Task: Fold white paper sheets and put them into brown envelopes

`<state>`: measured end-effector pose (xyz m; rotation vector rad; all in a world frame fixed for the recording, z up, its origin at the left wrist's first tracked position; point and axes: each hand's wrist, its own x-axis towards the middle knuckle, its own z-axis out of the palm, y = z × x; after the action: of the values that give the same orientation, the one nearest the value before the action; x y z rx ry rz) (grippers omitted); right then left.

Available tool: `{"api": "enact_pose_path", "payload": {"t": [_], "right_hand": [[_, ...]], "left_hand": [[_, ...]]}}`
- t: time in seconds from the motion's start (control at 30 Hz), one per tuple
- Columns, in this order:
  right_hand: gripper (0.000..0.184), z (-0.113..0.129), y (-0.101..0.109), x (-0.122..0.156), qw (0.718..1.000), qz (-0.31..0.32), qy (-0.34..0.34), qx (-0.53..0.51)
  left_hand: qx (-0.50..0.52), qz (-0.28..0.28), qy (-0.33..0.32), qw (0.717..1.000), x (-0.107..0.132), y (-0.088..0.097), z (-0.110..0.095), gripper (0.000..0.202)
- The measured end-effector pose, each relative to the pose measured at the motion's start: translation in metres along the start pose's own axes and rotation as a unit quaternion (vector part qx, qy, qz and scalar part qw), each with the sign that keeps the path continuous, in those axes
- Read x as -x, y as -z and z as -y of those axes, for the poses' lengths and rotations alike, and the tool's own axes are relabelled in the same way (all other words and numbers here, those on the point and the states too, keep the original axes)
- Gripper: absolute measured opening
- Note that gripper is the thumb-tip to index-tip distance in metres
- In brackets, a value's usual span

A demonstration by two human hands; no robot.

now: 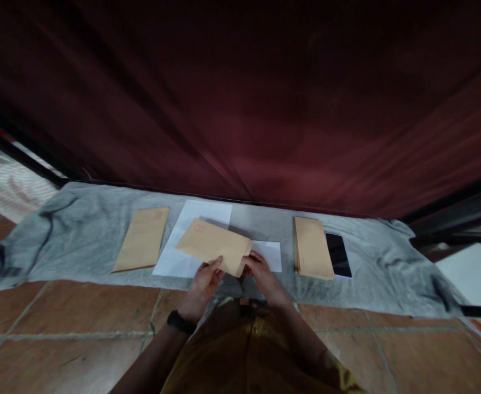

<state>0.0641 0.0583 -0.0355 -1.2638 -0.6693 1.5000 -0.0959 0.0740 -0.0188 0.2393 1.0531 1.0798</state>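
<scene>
A brown paper envelope (215,243) is held up at a slant over the middle of the grey cloth. My left hand (208,280) grips its lower edge, with the thumb on top. At the envelope's right end, my right hand (260,269) pinches the corner by the flap; its fingertips are partly hidden. Under the envelope lie a large white sheet (174,261) and, to the right, a smaller white paper (268,254). Further left is a pile of brown envelopes (144,238), and a second stack of brown envelopes (312,246) lies to the right.
A dark-screened phone (338,254) lies beside the right stack. The grey cloth (371,268) covers a long narrow surface. Behind it hangs a dark red curtain (240,109). A white board-like thing (472,276) is at the far right; brown floor tiles (92,312) show in front.
</scene>
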Motion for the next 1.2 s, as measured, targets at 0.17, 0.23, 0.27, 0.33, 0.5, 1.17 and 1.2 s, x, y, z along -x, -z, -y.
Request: {"api": "enact_pose_path", "payload": {"t": [0.17,0.23,0.27,0.33,0.5,1.17,1.2], "right_hand": [[0.037,0.000,0.003,-0.001,1.000,0.028,-0.004,-0.013],[0.038,-0.002,0.005,-0.002,0.999,0.036,0.000,-0.005],[0.038,-0.002,0.005,-0.003,0.999,0.032,0.009,0.004],[0.036,-0.002,0.004,-0.006,0.999,0.017,0.043,0.027],[0.026,0.000,0.003,-0.009,0.987,0.006,0.138,0.080],[0.024,0.009,0.008,-0.002,0.988,0.070,0.094,0.099],[0.024,0.009,0.009,-0.002,0.987,0.075,0.094,0.104]], "left_hand": [[0.002,0.011,0.032,0.999,0.001,-0.002,0.001,0.028],[-0.001,0.019,0.038,0.999,0.003,-0.002,0.001,0.028],[-0.001,0.024,0.037,0.999,0.004,-0.002,0.001,0.028],[-0.001,0.032,0.032,0.999,0.006,-0.002,0.001,0.028],[-0.005,0.020,0.023,1.000,0.011,0.000,0.001,0.023],[-0.212,0.118,0.045,0.969,0.031,0.019,0.010,0.024],[-0.284,0.133,0.007,0.950,0.033,0.022,0.010,0.022]]}}
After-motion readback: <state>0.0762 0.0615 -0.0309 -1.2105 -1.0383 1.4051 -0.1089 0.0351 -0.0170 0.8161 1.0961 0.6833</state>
